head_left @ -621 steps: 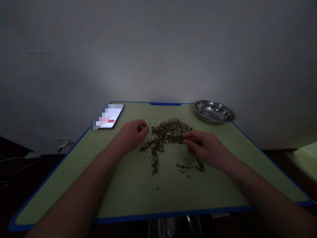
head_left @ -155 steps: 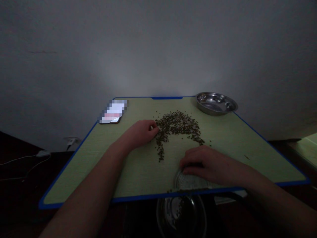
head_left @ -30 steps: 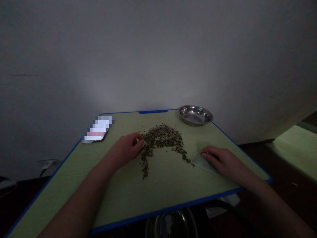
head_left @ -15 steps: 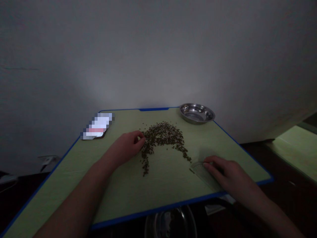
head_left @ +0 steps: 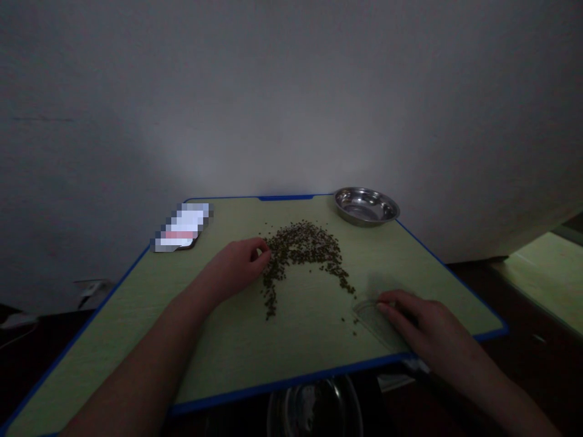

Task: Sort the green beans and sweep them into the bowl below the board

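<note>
Small dark brown-green, seed-like grains (head_left: 305, 243) lie in an arch-shaped heap on the pale green tabletop (head_left: 218, 364). My left hand (head_left: 243, 261) rests at the heap's left edge, curled, its thumb and forefinger meeting in a ring. Whether anything sits between those fingertips is hidden. My right hand (head_left: 421, 318) pinches a clear plastic protractor (head_left: 376, 321) between thumb and fingers, low at the table's right front. A few loose grains (head_left: 354, 332) lie beside the protractor's left edge, apart from the heap's right tail.
A shallow steel bowl (head_left: 365, 206) stands at the back right corner. At the back left lies a phone (head_left: 182, 227) with a lit screen. Below the front edge is another steel bowl (head_left: 314, 406), partly cut off, with dark contents. A wall rises behind the table.
Over the last second the protractor shifted towards me with my right hand, and a few grains now lie loose by its edge. Earlier, the right-hand strand of grains was longer. My left hand stays by the heap.
</note>
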Tool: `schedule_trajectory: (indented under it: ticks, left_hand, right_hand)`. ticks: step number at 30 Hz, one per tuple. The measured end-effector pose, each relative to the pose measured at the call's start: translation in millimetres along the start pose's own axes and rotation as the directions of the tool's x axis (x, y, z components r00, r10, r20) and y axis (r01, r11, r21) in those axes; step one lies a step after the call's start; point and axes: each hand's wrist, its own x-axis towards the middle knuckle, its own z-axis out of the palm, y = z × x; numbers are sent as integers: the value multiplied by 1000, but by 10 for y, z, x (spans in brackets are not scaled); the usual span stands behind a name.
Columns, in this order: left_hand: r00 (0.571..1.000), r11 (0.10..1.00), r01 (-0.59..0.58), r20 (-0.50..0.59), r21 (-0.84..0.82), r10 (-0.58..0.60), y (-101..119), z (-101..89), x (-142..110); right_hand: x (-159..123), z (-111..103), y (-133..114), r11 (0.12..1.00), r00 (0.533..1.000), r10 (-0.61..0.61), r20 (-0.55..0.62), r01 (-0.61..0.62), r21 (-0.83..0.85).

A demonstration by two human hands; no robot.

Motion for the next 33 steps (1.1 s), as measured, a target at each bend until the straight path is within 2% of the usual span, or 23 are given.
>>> schedule_trajectory:
  ticks: [6, 12, 17, 21, 26, 29, 33]
  left_hand:
    - [1000, 1000, -8, 12, -2, 8, -17, 16, 2]
    - [1000, 1000, -13, 26, 4, 13, -9, 9, 2]
    - [999, 1000, -8, 46, 17, 7, -16, 16, 12]
    - [999, 1000, -10, 49, 18, 9, -34, 25, 11]
    - [999, 1000, -15, 52, 10, 14, -23, 17, 9]
    - [998, 1000, -10, 57, 12, 9, -14, 14, 9]
    - [998, 1000, -10, 62, 10, 9, -16, 21, 8]
  right_hand:
    - [50, 0, -2, 998, 997, -63, 32, 64, -24]
    - [295, -31, 4, 979, 980, -185, 76, 190, -72]
    - [454, -60, -32, 952, 966, -247, 70, 256, -168]
    - [495, -132, -44, 941, 954, -296, 47, 299, -156]
    - [507, -300, 54, 970, 973, -217, -75, 207, -127]
    - [507, -304, 157, 980, 984, -172, -49, 166, -107]
    - [516, -209, 263, 988, 988, -148, -32, 147, -47]
